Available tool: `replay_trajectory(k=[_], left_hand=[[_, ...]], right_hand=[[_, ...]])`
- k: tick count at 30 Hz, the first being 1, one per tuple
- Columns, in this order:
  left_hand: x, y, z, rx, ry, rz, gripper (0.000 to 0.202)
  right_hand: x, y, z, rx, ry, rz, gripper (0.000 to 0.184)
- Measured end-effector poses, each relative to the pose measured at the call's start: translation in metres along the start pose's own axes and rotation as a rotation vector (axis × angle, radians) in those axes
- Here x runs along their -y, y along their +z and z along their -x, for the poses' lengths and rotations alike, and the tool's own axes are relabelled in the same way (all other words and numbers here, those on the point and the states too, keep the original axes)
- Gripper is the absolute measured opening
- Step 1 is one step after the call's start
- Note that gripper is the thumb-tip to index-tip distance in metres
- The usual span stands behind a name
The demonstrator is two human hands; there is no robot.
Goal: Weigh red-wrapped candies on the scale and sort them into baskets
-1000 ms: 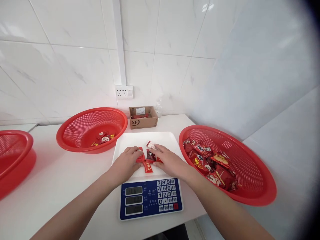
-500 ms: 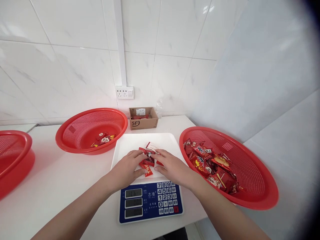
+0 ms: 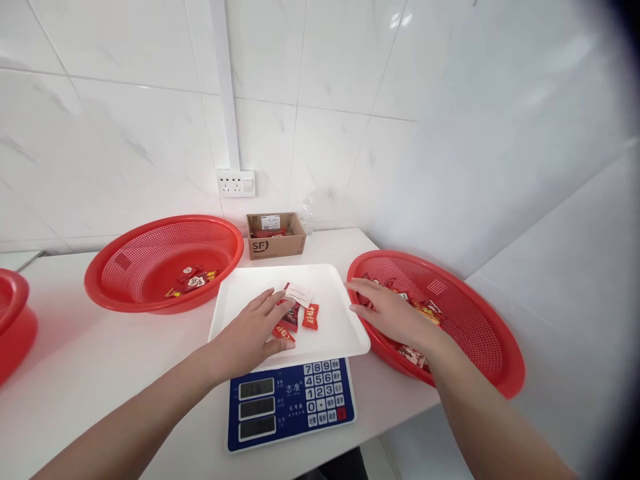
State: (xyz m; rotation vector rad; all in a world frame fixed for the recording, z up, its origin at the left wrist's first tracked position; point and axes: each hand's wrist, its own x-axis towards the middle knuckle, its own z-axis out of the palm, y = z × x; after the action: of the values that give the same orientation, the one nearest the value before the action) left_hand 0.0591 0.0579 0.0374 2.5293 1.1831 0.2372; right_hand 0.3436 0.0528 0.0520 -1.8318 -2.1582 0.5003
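Head view: the left hand [image 3: 250, 333] lies flat, fingers spread, on the candy packets [image 3: 295, 315] on the scale tray [image 3: 340, 333]. The right hand [image 3: 390, 313] hovers with loose, empty fingers over the right basket [image 3: 480, 347], its candies just beneath. A careless sweep could likely push packets off the tray onto the bench [image 3: 100, 347].

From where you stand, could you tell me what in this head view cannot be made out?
- Scale displays: digits too small and blurred to read.
- Packets under the left hand: palm covers part of the pile on the white tray.
- Right hand: whether it grips a packet in the right basket is hidden.
- Far-left basket: cut by the left edge.
- Cardboard box: contents too small.
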Motion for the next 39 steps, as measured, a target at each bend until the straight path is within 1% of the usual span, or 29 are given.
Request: replay_trajectory(k=[2, 4, 6, 8, 10, 13, 16, 18, 20, 22, 25, 28, 30, 33, 37, 39], left_hand=[[-0.005, -0.001, -0.011, 0.038, 0.079, -0.024, 0.062], [-0.010, 0.001, -0.026, 0.062, 0.181, -0.053, 0.062], [-0.013, 0.006, -0.040, 0.103, 0.256, -0.084, 0.057], [-0.013, 0.012, -0.051, 0.153, 0.287, -0.102, 0.049], [-0.009, 0.017, -0.059, 0.176, 0.282, -0.103, 0.045], [0.001, 0.019, -0.065, 0.149, 0.251, -0.121, 0.045], [0.010, 0.017, -0.067, 0.124, 0.196, -0.150, 0.048], [0.011, 0.014, -0.064, 0.090, 0.156, -0.142, 0.051], [0.008, 0.011, -0.056, 0.039, 0.140, -0.119, 0.053], [0.001, 0.008, -0.043, -0.006, 0.150, -0.088, 0.053], [-0.010, 0.005, -0.017, -0.054, 0.172, -0.021, 0.051], [-0.016, 0.004, 0.010, -0.132, 0.144, 0.055, 0.049], [-0.014, 0.006, 0.027, -0.217, 0.076, 0.101, 0.048], [-0.004, 0.011, 0.051, -0.340, -0.040, 0.160, 0.043], [0.014, 0.018, 0.077, -0.455, -0.265, 0.245, 0.036], [0.020, 0.019, 0.086, -0.483, -0.333, 0.243, 0.034]], right_hand=[[-0.022, -0.007, 0.002, -0.021, 0.097, 0.034, 0.048], [-0.042, -0.011, 0.006, -0.024, 0.168, 0.064, 0.049], [-0.058, -0.013, 0.011, -0.016, 0.210, 0.075, 0.049], [-0.070, -0.014, 0.018, -0.005, 0.248, 0.079, 0.050], [-0.081, -0.015, 0.025, 0.008, 0.281, 0.086, 0.051], [-0.092, -0.017, 0.035, 0.037, 0.295, 0.092, 0.048], [-0.097, -0.020, 0.042, 0.061, 0.305, 0.101, 0.046], [-0.095, -0.021, 0.045, 0.077, 0.308, 0.103, 0.045], [-0.091, -0.021, 0.047, 0.095, 0.293, 0.094, 0.040], [-0.086, -0.016, 0.047, 0.116, 0.269, 0.079, 0.031], [-0.078, -0.003, 0.044, 0.144, 0.266, 0.058, 0.018], [-0.074, 0.010, 0.040, 0.139, 0.303, 0.041, 0.010], [-0.073, 0.014, 0.039, 0.132, 0.311, 0.020, 0.005], [-0.075, 0.009, 0.040, 0.085, 0.316, 0.005, 0.005], [-0.081, -0.004, 0.044, -0.097, 0.364, 0.027, 0.008], [-0.085, -0.010, 0.047, -0.169, 0.396, 0.029, 0.010]])
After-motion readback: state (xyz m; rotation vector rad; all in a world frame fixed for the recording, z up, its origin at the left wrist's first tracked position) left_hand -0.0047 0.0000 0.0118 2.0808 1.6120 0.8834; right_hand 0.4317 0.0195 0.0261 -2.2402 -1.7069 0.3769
